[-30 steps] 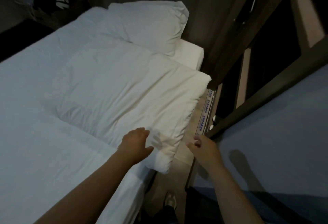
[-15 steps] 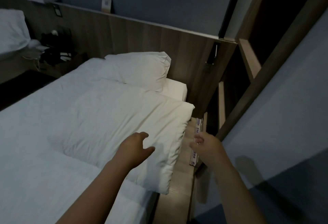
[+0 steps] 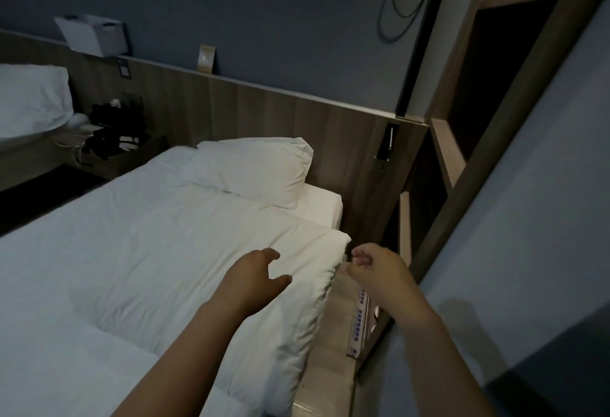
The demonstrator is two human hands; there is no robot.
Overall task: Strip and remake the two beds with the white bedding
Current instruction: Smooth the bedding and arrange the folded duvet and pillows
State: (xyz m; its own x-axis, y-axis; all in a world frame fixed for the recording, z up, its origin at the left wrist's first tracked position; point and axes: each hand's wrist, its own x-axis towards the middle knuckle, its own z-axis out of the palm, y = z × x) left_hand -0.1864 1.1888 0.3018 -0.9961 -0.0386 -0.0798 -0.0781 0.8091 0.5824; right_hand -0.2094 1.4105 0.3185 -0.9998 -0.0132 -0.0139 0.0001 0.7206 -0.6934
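A bed [image 3: 49, 284] with a white sheet fills the left and middle. A folded white duvet [image 3: 185, 251] lies across it, and a white pillow [image 3: 260, 169] rests at the wooden headboard [image 3: 257, 113]. My left hand [image 3: 254, 278] hovers over the duvet's right part with thumb and fingers spread, holding nothing. My right hand [image 3: 379, 271] hangs just off the duvet's right edge, fingers loosely curled and empty. A second bed's white pillow [image 3: 29, 99] shows at the far left.
A dark bedside table [image 3: 112, 149] with black items and cables stands between the beds. A narrow wooden floor strip [image 3: 330, 350] runs along the bed's right side. Wooden shelving [image 3: 462, 139] and a grey wall [image 3: 528, 218] close off the right.
The view has tilted up, bringing the headboard, wall and second bed into sight. Both hands have moved forward along the duvet's right edge towards the pillow, still empty.
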